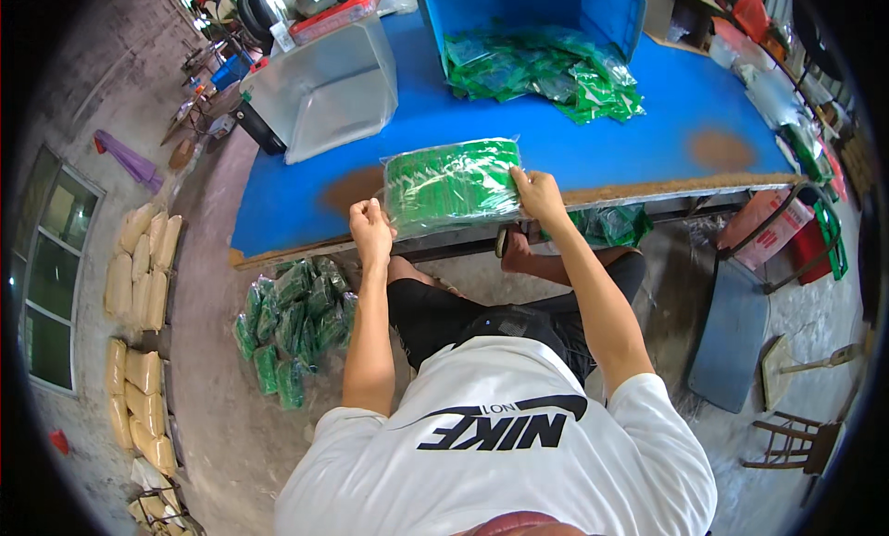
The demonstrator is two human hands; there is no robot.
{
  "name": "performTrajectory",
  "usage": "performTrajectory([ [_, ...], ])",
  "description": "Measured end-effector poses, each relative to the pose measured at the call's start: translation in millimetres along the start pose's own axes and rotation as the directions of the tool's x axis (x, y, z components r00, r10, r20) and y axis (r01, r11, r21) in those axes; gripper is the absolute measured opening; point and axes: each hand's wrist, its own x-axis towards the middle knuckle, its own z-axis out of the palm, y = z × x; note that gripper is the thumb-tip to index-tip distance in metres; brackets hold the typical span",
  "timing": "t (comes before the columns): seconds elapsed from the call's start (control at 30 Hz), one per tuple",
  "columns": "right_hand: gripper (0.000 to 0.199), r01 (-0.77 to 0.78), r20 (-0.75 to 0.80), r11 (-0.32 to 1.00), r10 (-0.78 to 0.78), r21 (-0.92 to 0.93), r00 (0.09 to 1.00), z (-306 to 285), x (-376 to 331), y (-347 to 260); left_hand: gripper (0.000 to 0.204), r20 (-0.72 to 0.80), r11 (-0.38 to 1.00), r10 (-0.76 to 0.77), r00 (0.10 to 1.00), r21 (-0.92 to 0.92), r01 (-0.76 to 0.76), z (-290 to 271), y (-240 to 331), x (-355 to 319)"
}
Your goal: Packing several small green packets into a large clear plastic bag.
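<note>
A clear plastic bag (pixel 454 186) packed with a row of green packets lies at the front edge of the blue table, partly over the edge. My left hand (pixel 372 229) is closed at the bag's lower left corner, fingers curled on the loose film. At the bag's right side, my right hand (pixel 540 195) pinches the edge, thumb on top. Beyond the bag, a blue bin (pixel 533 6) lies on its side with many loose green packets (pixel 556 71) spilling from its mouth.
A translucent plastic bin (pixel 333 105) stands tipped at the table's left. Several filled green bags (pixel 294 318) are piled on the floor below left, with tan sacks (pixel 143 258) farther off. Right of me are a blue chair (pixel 729 337) and a wooden stool (pixel 820 443).
</note>
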Motion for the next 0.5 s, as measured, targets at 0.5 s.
performTrajectory([
  [0.5, 0.067, 0.485, -0.157, 0.843, -0.524, -0.232, 0.837, 21.3, -8.2, -105.5, 0.062, 0.322, 0.818, 0.339, 0.884, 0.363, -0.446, 18.1, 102.6, 21.0],
])
